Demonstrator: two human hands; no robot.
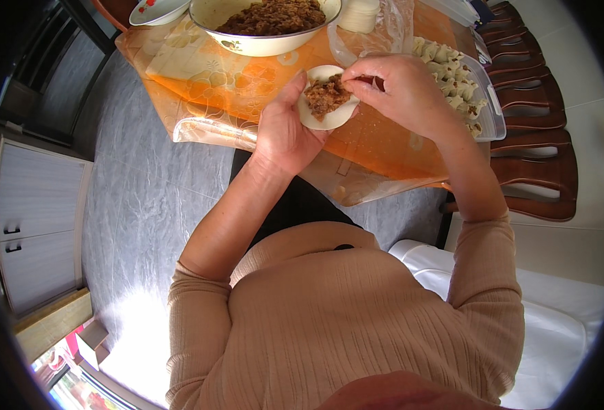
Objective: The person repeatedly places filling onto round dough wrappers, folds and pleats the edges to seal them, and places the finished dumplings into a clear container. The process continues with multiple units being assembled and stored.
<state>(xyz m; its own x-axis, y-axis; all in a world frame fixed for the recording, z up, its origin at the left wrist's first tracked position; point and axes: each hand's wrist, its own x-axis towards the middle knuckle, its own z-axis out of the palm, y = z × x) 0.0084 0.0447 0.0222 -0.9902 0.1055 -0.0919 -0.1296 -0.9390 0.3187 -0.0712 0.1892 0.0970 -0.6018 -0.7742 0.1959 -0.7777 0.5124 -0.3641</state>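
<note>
On my left hand [289, 125] lies a round dough wrapper [327, 120], with brown minced filling [326, 96] spread over its middle. My right hand [396, 89] has its thumb and fingertips pinched together at the wrapper's upper right edge, touching the filling; whether they grip the dough or a thin tool is hidden. Beyond the hands stands an enamel bowl [261, 45] with more filling. A stack of round wrappers [359, 18] sits in a clear plastic bag [396, 31]. Right of my right hand, filled dumplings [453, 77] stand in rows in a clear plastic container [495, 110].
An orange patterned cloth under clear plastic covers the table [209, 102]. A white dish [158, 14] stands at the far left, near the bowl. Wooden chairs [537, 148] line the right side. A white padded seat [548, 333] is at the lower right, and a cabinet [40, 205] at the left.
</note>
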